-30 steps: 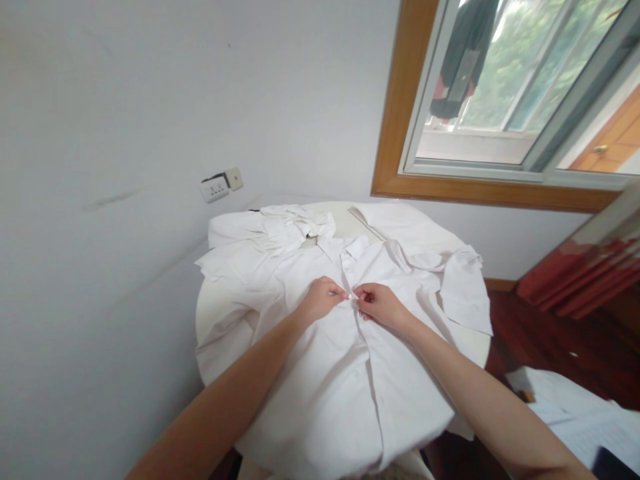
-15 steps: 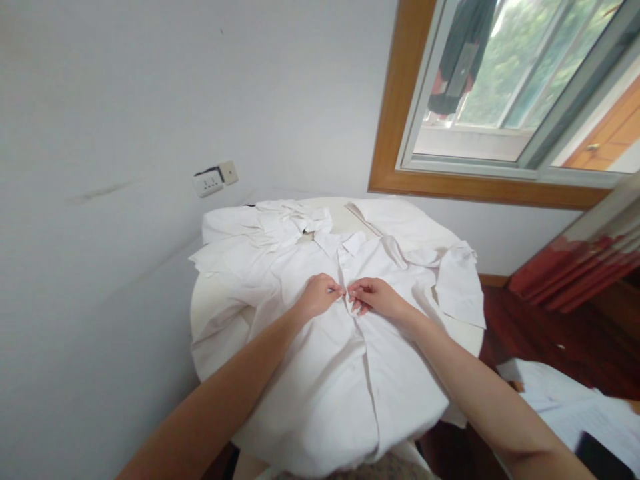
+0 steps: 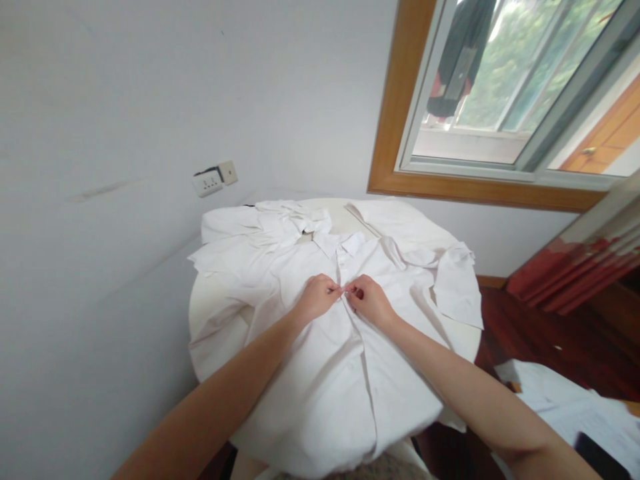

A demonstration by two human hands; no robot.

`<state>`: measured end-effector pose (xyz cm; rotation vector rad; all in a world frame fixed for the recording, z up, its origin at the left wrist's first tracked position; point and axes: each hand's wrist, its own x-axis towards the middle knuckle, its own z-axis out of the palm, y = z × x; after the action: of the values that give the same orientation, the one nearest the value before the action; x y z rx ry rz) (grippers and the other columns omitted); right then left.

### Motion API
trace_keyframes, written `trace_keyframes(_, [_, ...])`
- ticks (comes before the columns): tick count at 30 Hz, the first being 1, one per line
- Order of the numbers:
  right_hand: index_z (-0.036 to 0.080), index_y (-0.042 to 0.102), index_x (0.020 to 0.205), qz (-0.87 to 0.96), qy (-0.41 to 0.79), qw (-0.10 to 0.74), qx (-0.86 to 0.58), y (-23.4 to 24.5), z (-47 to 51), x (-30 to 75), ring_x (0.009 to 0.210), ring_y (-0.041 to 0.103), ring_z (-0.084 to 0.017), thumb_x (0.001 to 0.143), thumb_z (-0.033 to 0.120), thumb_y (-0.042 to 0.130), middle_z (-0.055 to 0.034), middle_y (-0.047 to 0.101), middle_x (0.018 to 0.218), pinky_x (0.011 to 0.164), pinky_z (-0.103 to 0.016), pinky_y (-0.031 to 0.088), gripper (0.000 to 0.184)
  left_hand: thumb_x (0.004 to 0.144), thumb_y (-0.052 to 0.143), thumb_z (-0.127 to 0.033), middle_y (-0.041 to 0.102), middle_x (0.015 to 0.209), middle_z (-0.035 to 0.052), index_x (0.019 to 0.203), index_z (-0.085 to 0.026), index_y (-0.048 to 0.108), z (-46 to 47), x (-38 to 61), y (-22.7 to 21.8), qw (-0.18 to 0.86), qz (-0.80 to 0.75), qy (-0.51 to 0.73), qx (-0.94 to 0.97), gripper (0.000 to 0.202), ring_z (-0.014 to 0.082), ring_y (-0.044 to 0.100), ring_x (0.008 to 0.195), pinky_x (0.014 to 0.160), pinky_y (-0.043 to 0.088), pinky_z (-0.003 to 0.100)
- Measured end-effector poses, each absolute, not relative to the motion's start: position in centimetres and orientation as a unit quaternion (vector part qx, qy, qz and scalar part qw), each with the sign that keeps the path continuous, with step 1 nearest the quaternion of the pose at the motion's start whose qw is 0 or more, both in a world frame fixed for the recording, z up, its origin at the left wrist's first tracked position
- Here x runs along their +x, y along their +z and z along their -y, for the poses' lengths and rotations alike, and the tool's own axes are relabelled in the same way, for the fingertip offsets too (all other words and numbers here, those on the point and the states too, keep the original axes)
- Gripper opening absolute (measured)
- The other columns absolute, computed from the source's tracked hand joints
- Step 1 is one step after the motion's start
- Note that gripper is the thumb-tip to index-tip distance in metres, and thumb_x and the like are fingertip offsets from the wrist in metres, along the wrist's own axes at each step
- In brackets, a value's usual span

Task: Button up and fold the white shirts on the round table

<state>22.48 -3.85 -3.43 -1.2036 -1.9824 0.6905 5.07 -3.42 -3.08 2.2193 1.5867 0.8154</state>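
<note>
The round table [image 3: 337, 215] carries the whole of the white shirt [image 3: 325, 380], which lies front up across its middle, the hem at the near rim and the collar [image 3: 326, 244] toward the wall [image 3: 125, 80]. A broad surface like that can take the cloth's weight, so it would pay to leave the body lying and lift only the small part being worked. A heap of white cloth [image 3: 237, 233] lies at the far left, near the shirt; better to keep it from catching under the body. Down the centre runs the front edge [image 3: 369, 383], meeting near the collar and gaping below the hands; smoothing both halves level should stop one side creeping higher than the other. The left hand [image 3: 316, 297] pinches the cloth at that edge, thumb against fingers, and the right hand [image 3: 371, 301] is closed on it just opposite, the fingertips almost touching. A steady left pinch with small right-hand movements would likely serve best, without tugging sideways. Whether a button sits between the fingertips is too small to tell; feeling for it flat against the cloth seems wise.
</note>
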Motion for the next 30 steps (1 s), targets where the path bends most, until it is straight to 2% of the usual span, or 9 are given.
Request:
trace_keyframes(10, [0.017, 0.066, 0.083, 0.793, 0.210, 0.354, -0.449, -3.1, 4.2, 22.3, 0.067, 0.053, -0.011, 0.076, 0.010, 0.058, -0.0012, 0.055, 0.081, 0.065, -0.023, 0.043, 0.013, 0.080, 0.057, -0.020, 0.071, 0.081, 0.0039, 0.070, -0.018, 0.071, 3.5, 5.4, -3.2, 0.118, -0.573, 0.268, 0.765, 0.017, 0.0155, 0.062, 0.085, 0.081, 0.044, 0.026])
trace_keyframes(13, [0.017, 0.064, 0.079, 0.787, 0.244, 0.339, -0.454, -2.6, 4.0, 22.5, 0.061, 0.052, -0.011, 0.079, 0.017, 0.060, 0.0000, 0.056, 0.074, 0.061, -0.022, 0.041, 0.005, 0.081, 0.057, -0.021, 0.070, 0.079, 0.0039, 0.069, -0.018, 0.070, 3.4, 5.4, -3.3, 0.110, -0.576, 0.255, 0.768, 0.018, 0.0153, 0.062, 0.083, 0.080, 0.044, 0.026])
trace_keyframes(17, [0.017, 0.060, 0.070, 0.780, 0.251, 0.319, -0.476, -2.4, 3.7, 22.6, 0.057, 0.048, -0.011, 0.086, 0.025, 0.056, 0.0021, 0.053, 0.063, 0.058, -0.022, 0.037, 0.018, 0.084, 0.056, -0.026, 0.069, 0.079, 0.0041, 0.067, -0.018, 0.068, 3.3, 5.4, -3.5, 0.104, -0.573, 0.259, 0.771, 0.022, 0.0154, 0.061, 0.083, 0.081, 0.043, 0.026])
trace_keyframes(21, [0.019, 0.061, 0.078, 0.792, 0.205, 0.323, -0.476, -2.6, 3.8, 22.4, 0.064, 0.050, -0.012, 0.086, 0.022, 0.054, 0.0004, 0.055, 0.073, 0.062, -0.023, 0.037, 0.012, 0.082, 0.057, -0.023, 0.069, 0.080, 0.0042, 0.070, -0.017, 0.069, 3.3, 5.4, -3.5, 0.117, -0.564, 0.269, 0.772, 0.017, 0.0159, 0.061, 0.085, 0.082, 0.044, 0.027])
trace_keyframes(26, [0.018, 0.062, 0.080, 0.797, 0.197, 0.330, -0.465, -2.6, 3.9, 22.3, 0.066, 0.051, -0.013, 0.089, 0.022, 0.049, -0.0005, 0.056, 0.074, 0.065, -0.024, 0.038, 0.016, 0.078, 0.061, -0.022, 0.068, 0.084, 0.0042, 0.075, -0.018, 0.069, 3.6, 5.4, -3.4, 0.138, -0.556, 0.290, 0.767, 0.010, 0.0167, 0.062, 0.087, 0.084, 0.045, 0.028])
trace_keyframes(30, [0.019, 0.061, 0.083, 0.795, 0.196, 0.316, -0.479, -2.9, 3.8, 22.3, 0.068, 0.052, -0.013, 0.087, 0.022, 0.052, -0.0011, 0.058, 0.077, 0.065, -0.024, 0.039, 0.010, 0.081, 0.058, -0.021, 0.065, 0.087, 0.0048, 0.078, -0.018, 0.066, 4.1, 5.6, -3.5, 0.102, -0.547, 0.292, 0.778, 0.010, 0.0179, 0.059, 0.089, 0.087, 0.045, 0.032])
